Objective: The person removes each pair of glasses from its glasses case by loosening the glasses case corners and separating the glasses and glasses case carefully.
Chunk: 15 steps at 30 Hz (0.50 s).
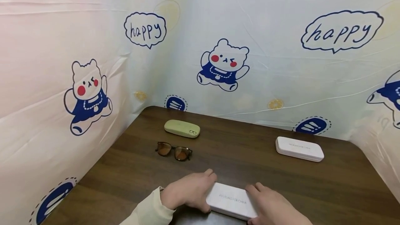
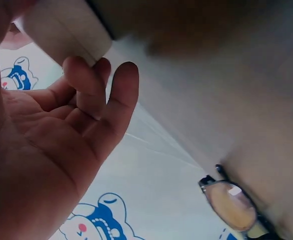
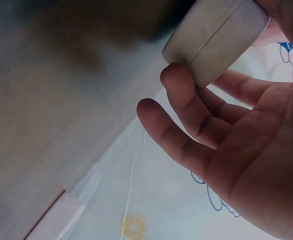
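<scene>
Near the front of the table lies a white glasses case [image 1: 230,201] with lettering on its lid, held at both ends. My left hand [image 1: 191,188] grips its left end, thumb at the near side and fingers at the far side. At the opposite end my right hand [image 1: 270,202] holds it the same way. The lid looks closed; a seam runs along the case end [image 3: 217,40] in the right wrist view. Up and left of my left hand rest brown-tinted sunglasses [image 1: 182,153], whose lens [image 2: 231,206] also shows in the left wrist view.
Behind the sunglasses sits a green glasses case [image 1: 179,128] with a small glasses drawing. A second white glasses case [image 1: 298,148] lies at the right. The dark wooden table [image 1: 237,141] is bordered by a printed cloth curtain [image 1: 268,75] at the back and sides.
</scene>
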Each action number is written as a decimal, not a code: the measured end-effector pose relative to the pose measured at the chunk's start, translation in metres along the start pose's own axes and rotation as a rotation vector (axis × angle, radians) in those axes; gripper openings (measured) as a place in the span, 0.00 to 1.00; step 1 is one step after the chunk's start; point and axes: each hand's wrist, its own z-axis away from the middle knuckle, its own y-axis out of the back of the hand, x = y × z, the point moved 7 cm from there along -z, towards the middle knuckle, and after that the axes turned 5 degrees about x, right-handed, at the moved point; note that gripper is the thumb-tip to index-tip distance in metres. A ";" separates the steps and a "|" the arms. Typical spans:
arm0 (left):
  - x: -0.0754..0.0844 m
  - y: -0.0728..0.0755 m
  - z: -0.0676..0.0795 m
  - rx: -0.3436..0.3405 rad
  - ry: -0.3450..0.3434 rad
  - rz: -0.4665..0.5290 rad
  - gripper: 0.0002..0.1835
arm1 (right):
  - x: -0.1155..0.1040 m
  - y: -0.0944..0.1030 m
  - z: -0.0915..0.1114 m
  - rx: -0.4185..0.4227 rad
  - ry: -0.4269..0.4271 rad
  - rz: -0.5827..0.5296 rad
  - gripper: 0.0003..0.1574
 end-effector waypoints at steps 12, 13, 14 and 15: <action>-0.001 -0.007 0.024 0.018 -0.018 0.071 0.31 | -0.010 -0.008 0.008 0.036 0.164 -0.018 0.49; -0.002 -0.007 0.024 0.017 -0.009 0.077 0.31 | -0.010 -0.007 0.008 0.051 0.179 -0.011 0.49; -0.002 -0.008 0.024 0.015 0.003 0.086 0.32 | -0.010 -0.006 0.008 0.068 0.193 -0.004 0.49; -0.003 -0.009 0.024 0.011 0.009 0.097 0.32 | -0.010 -0.005 0.007 0.076 0.198 -0.003 0.49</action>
